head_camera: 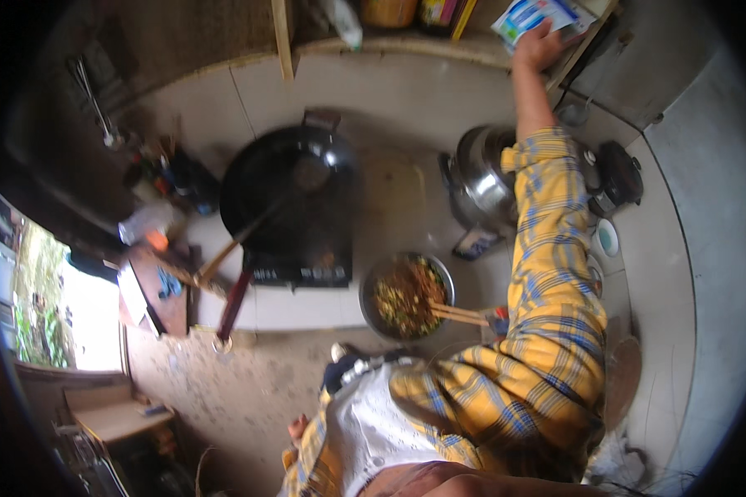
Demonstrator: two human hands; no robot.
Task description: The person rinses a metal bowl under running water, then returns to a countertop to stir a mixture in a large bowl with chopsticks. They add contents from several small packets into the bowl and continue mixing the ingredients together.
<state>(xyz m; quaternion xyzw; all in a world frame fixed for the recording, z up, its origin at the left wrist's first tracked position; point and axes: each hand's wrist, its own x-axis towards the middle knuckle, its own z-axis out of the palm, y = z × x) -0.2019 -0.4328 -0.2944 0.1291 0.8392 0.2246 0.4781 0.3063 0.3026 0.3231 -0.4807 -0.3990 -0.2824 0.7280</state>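
My right hand [539, 47] is stretched out to the shelf at the upper right, with its fingers closed on a blue and white plastic packet [525, 17]. My left hand [298, 427] hangs low beside my body, partly hidden by the sleeve, so its fingers are hard to make out. Before me on the tiled counter stands a metal bowl [365, 309] of chopped, sauced food [407, 297]. A pair of wooden chopsticks [460, 314] rests in the bowl. Left of it, a black wok [255, 180] sits on a cooktop [304, 273], with a long-handled ladle [224, 258] inside.
A lidded steel pot [482, 180] stands under my right arm, beside a black appliance [618, 174]. A cleaver [140, 298] and a blue cloth [169, 283] lie on a board at the left. The wok's handle [233, 310] juts past the counter edge. Jars [388, 11] line the shelf.
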